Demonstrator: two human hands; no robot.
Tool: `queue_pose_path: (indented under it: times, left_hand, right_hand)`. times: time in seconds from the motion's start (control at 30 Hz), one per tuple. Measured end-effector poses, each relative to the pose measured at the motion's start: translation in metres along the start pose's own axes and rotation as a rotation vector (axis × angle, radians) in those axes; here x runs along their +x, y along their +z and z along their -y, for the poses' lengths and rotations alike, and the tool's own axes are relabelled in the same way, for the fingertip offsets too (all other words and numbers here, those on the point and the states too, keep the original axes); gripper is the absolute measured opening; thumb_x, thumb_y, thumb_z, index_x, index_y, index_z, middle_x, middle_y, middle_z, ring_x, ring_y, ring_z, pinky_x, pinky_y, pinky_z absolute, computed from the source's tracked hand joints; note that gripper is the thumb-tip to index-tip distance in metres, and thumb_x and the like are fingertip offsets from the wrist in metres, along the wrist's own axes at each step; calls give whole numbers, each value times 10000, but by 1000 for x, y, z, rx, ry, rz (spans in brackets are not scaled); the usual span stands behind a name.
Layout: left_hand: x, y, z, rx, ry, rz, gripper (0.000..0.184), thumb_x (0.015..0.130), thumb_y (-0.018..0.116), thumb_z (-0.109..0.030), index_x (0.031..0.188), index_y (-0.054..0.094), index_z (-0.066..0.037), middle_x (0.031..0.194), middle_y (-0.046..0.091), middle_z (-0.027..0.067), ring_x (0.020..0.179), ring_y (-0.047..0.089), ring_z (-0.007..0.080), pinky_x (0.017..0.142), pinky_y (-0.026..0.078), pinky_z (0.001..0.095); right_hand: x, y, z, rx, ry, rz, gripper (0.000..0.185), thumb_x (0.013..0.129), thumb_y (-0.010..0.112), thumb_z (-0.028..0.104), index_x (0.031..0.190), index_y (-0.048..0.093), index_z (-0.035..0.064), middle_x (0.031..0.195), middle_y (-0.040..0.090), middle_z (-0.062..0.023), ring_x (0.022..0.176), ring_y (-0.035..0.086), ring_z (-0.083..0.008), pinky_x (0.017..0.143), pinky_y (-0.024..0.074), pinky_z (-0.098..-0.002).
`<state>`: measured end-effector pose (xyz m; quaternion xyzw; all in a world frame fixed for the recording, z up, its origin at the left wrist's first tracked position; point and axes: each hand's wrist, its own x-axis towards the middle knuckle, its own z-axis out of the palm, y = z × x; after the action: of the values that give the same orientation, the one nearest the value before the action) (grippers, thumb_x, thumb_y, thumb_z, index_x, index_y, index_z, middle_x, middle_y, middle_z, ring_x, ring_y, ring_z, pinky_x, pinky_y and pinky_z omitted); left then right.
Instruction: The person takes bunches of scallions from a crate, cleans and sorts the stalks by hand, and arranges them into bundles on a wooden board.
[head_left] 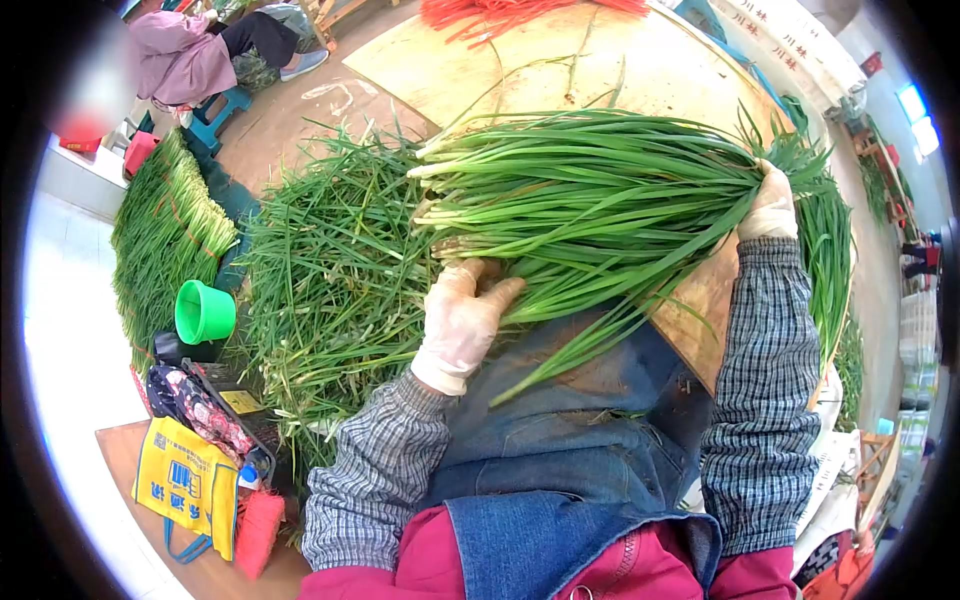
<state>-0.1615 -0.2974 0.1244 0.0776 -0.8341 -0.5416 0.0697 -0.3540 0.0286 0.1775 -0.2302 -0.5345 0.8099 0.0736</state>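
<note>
A large bunch of Chinese chives (pixel 600 185) lies across my lap and the board, its pale stem ends to the left and its leaf tips to the right. My right hand (pixel 770 205), in a thin whitish glove, grips the bunch near the leaf tips. Below the stem ends is my gloved left hand (pixel 462 320), thumb held apart from the fingers. Its fingertips reach the lowest stems and are partly hidden there. A few leaves hang loose toward my denim apron (pixel 560 440).
Loose chive trimmings (pixel 330 280) are heaped to my left. Beyond them are stacked chives (pixel 170 240), a green bucket (pixel 205 312) and a yellow bag (pixel 185 485). Red ties (pixel 520 15) lie on the wooden board (pixel 680 60). More chives (pixel 825 260) hang at right. A person (pixel 190 60) sits at upper left.
</note>
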Motion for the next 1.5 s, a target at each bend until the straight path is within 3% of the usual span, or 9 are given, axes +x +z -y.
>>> queue_pose_path:
  times: [0.07,0.23,0.47,0.73,1.07,1.2,1.37,1.43,1.5]
  left_hand:
    - [-2,-2,-3,-63,-78,54,244,785,648,-137,943,634,49,863,650,117,772,603,152,742,466,259]
    - [-6,-1,-2,-132,-129,-7,211,793,608,-105,941,635,43,822,650,147,742,598,187,707,459,277]
    - [9,-2,-23,-613,-515,-1,231,794,629,-103,995,613,10,897,640,52,747,597,180,675,471,278]
    - [13,17,-8,-1218,-580,-45,181,837,560,-66,1017,569,-89,838,595,34,642,519,133,725,451,377]
    - [-12,-8,-11,-1145,-530,99,157,830,545,-49,975,572,5,780,602,59,574,518,131,550,489,325]
    - [-15,-24,-17,-944,-653,80,168,825,549,-84,930,597,37,713,599,54,543,519,98,514,478,267]
    - [-35,-104,45,170,-292,-69,148,801,542,-104,812,667,-24,640,628,70,483,539,168,470,441,282]
    - [-44,-152,96,1036,-163,-95,164,767,589,-115,899,650,-40,755,638,90,637,585,232,604,475,340]
    - [-41,-137,58,1143,239,-225,274,736,621,-99,1007,609,-59,920,621,105,828,578,259,746,459,380]
  right_hand:
    - [-30,17,12,0,-6,30,278,882,400,204,913,597,10,850,645,-112,734,612,-229,697,508,-333]
    - [-33,17,21,-44,-87,43,288,886,396,207,888,608,13,833,653,-107,715,617,-227,696,512,-326]
    - [68,-43,-7,-957,-896,0,272,883,407,194,867,611,15,819,656,-110,700,614,-227,676,511,-320]
    - [15,-19,5,-870,-861,56,256,879,432,190,872,607,3,797,649,-88,677,606,-213,662,505,-296]
    - [-24,7,25,53,-21,155,260,872,420,172,917,595,-14,850,651,-135,734,627,-261,709,530,-352]
    - [-17,-1,26,38,-34,125,253,865,431,172,913,601,-10,837,652,-138,724,628,-261,690,533,-352]
    - [-27,-3,30,34,-24,104,253,851,420,149,908,595,-25,859,645,-147,721,622,-259,690,530,-348]
    - [-25,-7,31,27,-25,127,254,847,421,146,914,593,-29,864,643,-158,741,622,-267,705,529,-360]
    - [-32,-2,31,20,-28,140,249,843,418,133,898,596,-31,844,645,-162,724,624,-264,695,534,-361]
